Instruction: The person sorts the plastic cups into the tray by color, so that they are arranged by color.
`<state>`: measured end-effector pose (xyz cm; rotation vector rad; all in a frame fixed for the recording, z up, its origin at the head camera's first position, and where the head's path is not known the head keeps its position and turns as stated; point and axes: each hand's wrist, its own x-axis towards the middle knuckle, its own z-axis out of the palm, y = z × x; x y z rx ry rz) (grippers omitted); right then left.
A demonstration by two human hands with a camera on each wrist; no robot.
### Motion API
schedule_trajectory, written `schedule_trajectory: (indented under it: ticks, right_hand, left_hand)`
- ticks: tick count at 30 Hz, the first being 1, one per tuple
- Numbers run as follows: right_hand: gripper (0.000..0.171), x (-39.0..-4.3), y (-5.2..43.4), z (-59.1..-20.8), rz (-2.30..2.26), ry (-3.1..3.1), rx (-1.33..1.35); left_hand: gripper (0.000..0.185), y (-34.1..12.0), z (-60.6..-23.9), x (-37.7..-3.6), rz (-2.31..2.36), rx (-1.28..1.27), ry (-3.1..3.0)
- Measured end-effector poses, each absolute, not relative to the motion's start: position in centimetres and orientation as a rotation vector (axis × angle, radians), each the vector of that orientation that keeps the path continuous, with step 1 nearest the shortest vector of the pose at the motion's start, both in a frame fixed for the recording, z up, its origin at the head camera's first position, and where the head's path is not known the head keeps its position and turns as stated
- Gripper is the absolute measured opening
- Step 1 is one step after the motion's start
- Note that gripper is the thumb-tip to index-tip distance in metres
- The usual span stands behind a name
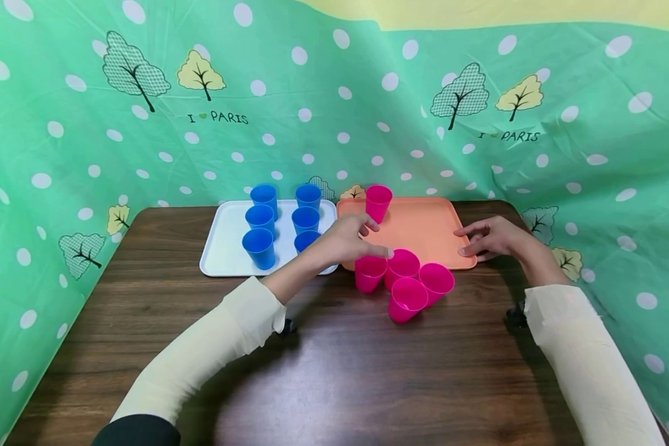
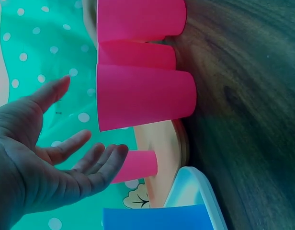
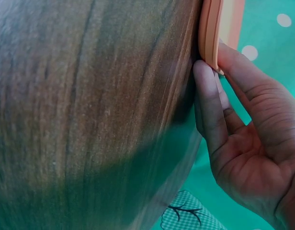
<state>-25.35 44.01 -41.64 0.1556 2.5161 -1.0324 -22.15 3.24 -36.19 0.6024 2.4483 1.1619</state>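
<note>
My left hand (image 1: 362, 238) hovers open, fingers spread, just above a cluster of several pink cups (image 1: 404, 282) standing on the wooden table in front of the orange tray (image 1: 424, 226). One more pink cup (image 1: 378, 202) stands at the tray's far left corner. In the left wrist view the left hand (image 2: 66, 143) shows an empty palm beside the pink cups (image 2: 142, 96). My right hand (image 1: 474, 240) rests with straight fingers on the tray's right front corner. The right wrist view shows the right hand (image 3: 233, 110) with its fingers against the orange tray's rim (image 3: 212, 33).
A white tray (image 1: 223, 248) left of the orange one carries several blue cups (image 1: 259, 248) in two rows. The brown table (image 1: 340, 371) is bare in front. A green dotted cloth (image 1: 312, 93) hangs behind and around the table.
</note>
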Motion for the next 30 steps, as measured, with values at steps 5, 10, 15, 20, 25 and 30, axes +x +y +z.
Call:
schedule_trajectory:
  ticks: [5, 10, 15, 20, 25, 30]
  right_hand:
    - [0.072, -25.3, 44.0, -41.5, -1.04, 2.512, 0.152]
    - [0.07, -25.0, 43.6, -41.1, -1.042, 2.506, 0.155]
    - [0.068, -24.7, 43.0, -40.4, -1.04, 2.493, 0.162]
    - [0.069, -24.7, 42.9, -40.4, -1.045, 2.492, 0.164]
    - [0.07, -25.0, 43.5, -41.1, -1.047, 2.502, 0.16]
    - [0.071, -25.2, 43.9, -41.5, -1.05, 2.509, 0.16]
  left_hand:
    - [0.08, 3.2, -36.2, -21.5, 1.125, 0.604, 2.426]
    - [0.083, 3.0, -36.2, -21.0, 1.071, 0.616, 2.439]
    - [0.085, 2.9, -36.1, -20.6, 1.025, 0.621, 2.444]
    - [0.084, 3.0, -36.2, -20.4, 0.996, 0.588, 2.439]
    - [0.082, 3.0, -36.5, -20.4, 0.986, 0.578, 2.427]
    - [0.076, 3.1, -36.7, -20.5, 0.976, 0.572, 2.435]
